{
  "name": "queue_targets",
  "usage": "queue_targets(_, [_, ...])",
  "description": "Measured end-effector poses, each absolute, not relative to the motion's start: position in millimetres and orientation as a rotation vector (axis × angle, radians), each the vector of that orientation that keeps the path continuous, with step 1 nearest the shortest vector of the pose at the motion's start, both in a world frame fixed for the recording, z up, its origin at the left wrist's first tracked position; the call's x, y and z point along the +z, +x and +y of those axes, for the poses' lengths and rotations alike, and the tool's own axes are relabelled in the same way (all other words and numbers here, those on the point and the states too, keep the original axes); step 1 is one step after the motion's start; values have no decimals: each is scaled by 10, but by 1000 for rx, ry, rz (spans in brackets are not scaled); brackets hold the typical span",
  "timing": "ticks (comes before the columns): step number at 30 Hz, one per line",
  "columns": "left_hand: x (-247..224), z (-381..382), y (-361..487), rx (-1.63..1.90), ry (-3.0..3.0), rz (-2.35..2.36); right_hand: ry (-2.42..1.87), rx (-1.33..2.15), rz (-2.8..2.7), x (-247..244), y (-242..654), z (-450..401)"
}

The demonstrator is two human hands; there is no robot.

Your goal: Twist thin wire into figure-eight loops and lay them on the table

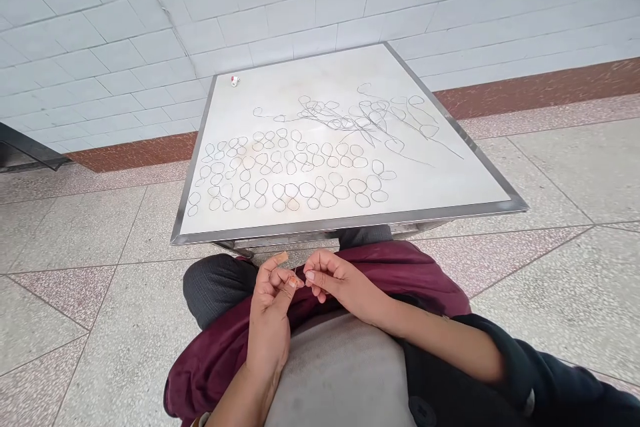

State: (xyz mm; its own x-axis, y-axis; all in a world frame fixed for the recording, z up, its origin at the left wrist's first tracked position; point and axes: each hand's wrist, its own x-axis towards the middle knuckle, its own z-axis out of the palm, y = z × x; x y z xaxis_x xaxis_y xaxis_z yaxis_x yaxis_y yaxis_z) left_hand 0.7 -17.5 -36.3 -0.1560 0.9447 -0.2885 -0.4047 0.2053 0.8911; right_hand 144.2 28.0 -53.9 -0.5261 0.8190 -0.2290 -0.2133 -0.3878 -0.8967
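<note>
1. Above the maroon cloth point(425, 277) on the lap, just off the near edge of the tabletop point(445, 193), both hands meet at close quarters.
2. Left hand point(270, 303): thumb and fingertip pressed together in a pinch, apparently on a thin strand point(296, 273); the other fingers are loosely curled. A tan strip point(283, 257) is on one finger.
3. Right hand point(343, 280): fingers likewise pinched, tips just beside those of the left. It seems to grip the same strand, though the contact is too small to confirm.
4. Location of the pieces: figure-eight pieces point(243, 196) lie in uneven rows over the near and left part of the tabletop. Most sit separately; some touch their neighbours. Material, wire or thread, cannot be told.
5. Toward the far right, a looser tangle point(345, 123) of looped strands overlaps itself, several long ends trailing out.
6. Progress (judgement): the rows look like the finished share, a sizeable batch. The tangle, with its long tails, reads as the portion left. The strand between the hands is probably one piece in progress; its shape is not resolvable.
7. Also noted: a small red-and-white item point(235, 81) at the far left corner, well apart from the hands.
</note>
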Motion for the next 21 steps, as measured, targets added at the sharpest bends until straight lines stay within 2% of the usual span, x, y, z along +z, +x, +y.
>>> queue_targets(9, [-350, -143, 60, 1411, 525, 1164, -751, 2164, -672, -591, 1432, 295])
queue_targets(21, [-303, -113, 50, 1368, 545, 1255, -676, 2238, -619, -589, 1462, 294])
